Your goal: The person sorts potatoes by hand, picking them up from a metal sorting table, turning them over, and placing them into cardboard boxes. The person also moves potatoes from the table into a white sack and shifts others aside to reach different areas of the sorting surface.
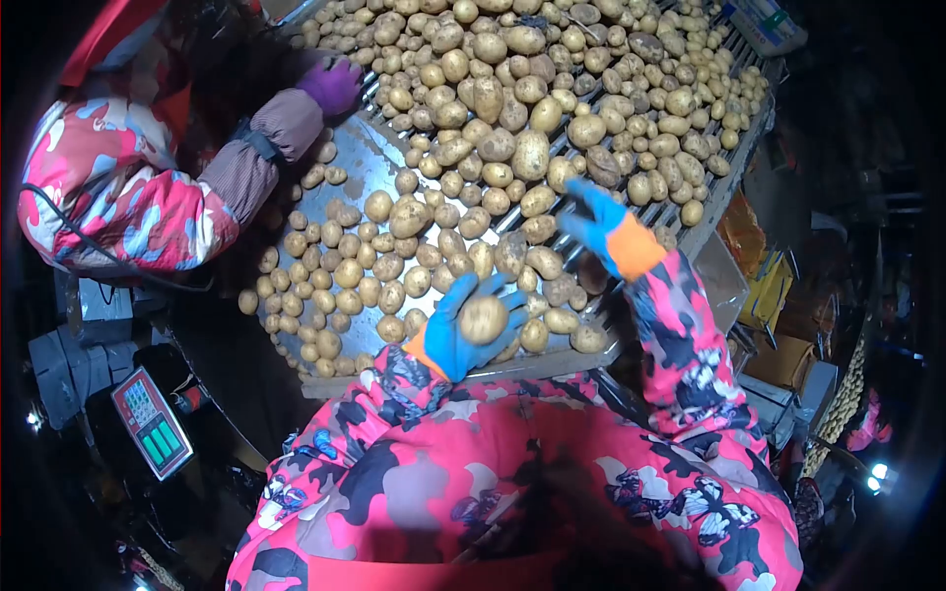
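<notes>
A potato (483,320) rests in the palm of my left hand (455,337), with blue-gloved fingers curled around it near the front edge of the metal table. My right hand (595,223), in a blue glove with an orange cuff, is slightly blurred. Its fingers stretch toward the potatoes lying on the roller bars, and nothing shows in it. Loose potatoes (409,217) of mixed sizes cover the metal sheet (365,158) in front of me. A larger heap of potatoes (532,153) spreads over the bars (662,212) behind.
At the left, a co-worker's purple-gloved hand (333,85) touches the edge of the heap. A scale-like panel with a green display (153,424) stands at lower left. Yellow bags (767,291) and cardboard boxes (778,362) are on the right. A pale bag (767,25) lies at the upper right.
</notes>
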Demonstrator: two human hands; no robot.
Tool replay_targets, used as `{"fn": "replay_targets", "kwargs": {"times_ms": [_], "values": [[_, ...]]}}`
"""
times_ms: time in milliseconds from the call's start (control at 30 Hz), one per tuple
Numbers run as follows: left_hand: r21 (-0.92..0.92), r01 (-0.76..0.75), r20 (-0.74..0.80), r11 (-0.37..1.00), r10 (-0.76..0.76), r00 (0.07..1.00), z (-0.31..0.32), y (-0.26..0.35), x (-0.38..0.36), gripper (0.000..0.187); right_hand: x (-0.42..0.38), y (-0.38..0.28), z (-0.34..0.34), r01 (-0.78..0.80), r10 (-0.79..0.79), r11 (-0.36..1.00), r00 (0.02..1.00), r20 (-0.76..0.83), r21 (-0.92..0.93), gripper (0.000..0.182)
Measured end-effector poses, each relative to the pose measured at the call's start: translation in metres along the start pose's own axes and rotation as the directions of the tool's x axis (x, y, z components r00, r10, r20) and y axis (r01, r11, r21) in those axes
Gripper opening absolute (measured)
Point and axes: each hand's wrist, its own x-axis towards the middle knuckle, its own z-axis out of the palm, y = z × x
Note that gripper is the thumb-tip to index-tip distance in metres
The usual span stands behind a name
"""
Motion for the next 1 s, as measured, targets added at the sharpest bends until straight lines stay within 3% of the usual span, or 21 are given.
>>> {"fn": "replay_targets", "kwargs": {"times_ms": [33,67,100,133,200,233,333,433,467,533,600,633,667,700,733,800,833,867,900,933,1000], "values": [[0.374,-0.064,0.004,0.925,0.067,0.998,-0.004,0.001,-0.006,0.056,0.026,0.006,0.0,0.068,-0.099,0.98,0.983,-0.157,-0.189,0.069],[0.361,-0.051,0.004,0.931,0.053,0.999,-0.006,0.003,-0.014,0.053,0.058,0.014,-0.001,0.069,-0.141,0.943,0.969,-0.203,-0.326,0.071],[0.349,-0.038,0.004,0.936,0.039,0.999,-0.008,0.005,-0.022,0.051,0.082,-0.002,-0.001,-0.038,-0.063,0.869,0.981,-0.186,-0.493,0.071],[-0.059,0.039,0.022,0.997,-0.038,0.999,-0.008,0.01,-0.028,0.05,0.104,-0.018,0.002,-0.125,0.01,0.754,0.984,-0.18,-0.645,0.072],[-0.029,0.018,-0.093,0.999,-0.02,0.995,-0.028,0.017,-0.037,0.049,0.135,0.011,0.029,-0.061,-0.079,0.782,0.978,-0.195,-0.62,0.069],[0.222,-0.036,-0.12,0.974,0.064,0.991,-0.033,0.02,-0.039,0.049,0.15,0.019,0.043,-0.009,-0.156,0.797,0.963,-0.219,-0.604,0.067],[0.456,-0.223,-0.014,0.861,0.258,0.966,-0.031,0.029,-0.054,0.047,0.132,0.016,0.078,0.389,-0.516,0.763,0.848,-0.124,-0.516,0.075],[0.344,-0.106,-0.169,0.933,0.172,0.97,-0.042,0.031,-0.038,0.043,0.128,-0.028,0.074,0.171,-0.228,0.692,0.974,0.013,-0.702,0.075],[0.294,-0.078,-0.208,0.953,0.144,0.968,-0.047,0.031,-0.032,0.042,0.14,-0.014,0.068,0.174,-0.224,0.686,0.974,0.022,-0.707,0.075],[0.439,-0.091,-0.072,0.894,0.136,0.988,-0.053,0.031,-0.026,0.047,0.165,0.034,0.049,0.168,-0.253,0.857,0.961,-0.113,-0.487,0.074],[0.555,-0.164,0.043,0.816,0.169,0.985,-0.061,0.025,-0.025,0.06,0.166,0.046,0.034,0.099,-0.154,0.861,0.986,-0.07,-0.499,0.062],[0.51,-0.183,0.061,0.84,0.176,0.982,-0.067,0.023,-0.025,0.068,0.145,0.023,0.031,0.076,-0.109,0.961,0.988,-0.113,-0.267,0.054],[0.206,-0.146,0.045,0.968,0.139,0.989,-0.075,0.023,-0.021,0.072,0.126,0.008,0.038,-0.045,0.056,0.977,0.997,-0.046,0.21,0.049],[0.187,-0.143,0.051,0.972,0.135,0.989,-0.072,0.02,-0.021,0.072,0.11,0.011,0.048,0.123,-0.118,0.99,0.991,-0.07,0.063,0.048],[0.419,-0.163,0.044,0.893,0.159,0.986,-0.065,0.019,-0.023,0.075,0.094,0.014,0.058,0.288,-0.293,0.954,0.953,-0.071,-0.081,0.048],[0.634,-0.154,0.05,0.758,0.159,0.986,-0.06,0.019,-0.024,0.079,0.047,-0.019,0.064,0.109,-0.127,0.98,0.986,0.106,0.165,0.048],[0.309,-0.133,-0.021,0.942,0.147,0.989,-0.059,0.019,-0.021,0.081,0.039,-0.002,0.049,0.148,-0.149,0.982,0.989,-0.002,0.12,0.047],[0.065,-0.1,-0.054,0.993,0.104,0.993,-0.058,0.019,-0.023,0.082,0.032,0.014,0.034,0.177,-0.169,0.982,0.979,-0.111,0.066,0.046],[-0.164,-0.059,-0.066,0.985,0.049,0.997,-0.057,0.019,-0.033,0.082,0.024,0.031,0.018,0.193,-0.186,0.981,0.958,-0.217,0.009,0.045],[-0.316,-0.055,-0.057,0.947,0.038,0.998,-0.059,0.019,-0.04,0.082,0.002,0.015,0.008,0.037,0.018,0.989,0.931,-0.366,0.142,0.045],[-0.497,-0.064,0.004,0.865,0.076,0.997,-0.08,0.017,-0.052,0.082,-0.027,0.056,-0.011,-0.02,0.088,0.989,0.876,-0.474,0.146,0.047]]}}
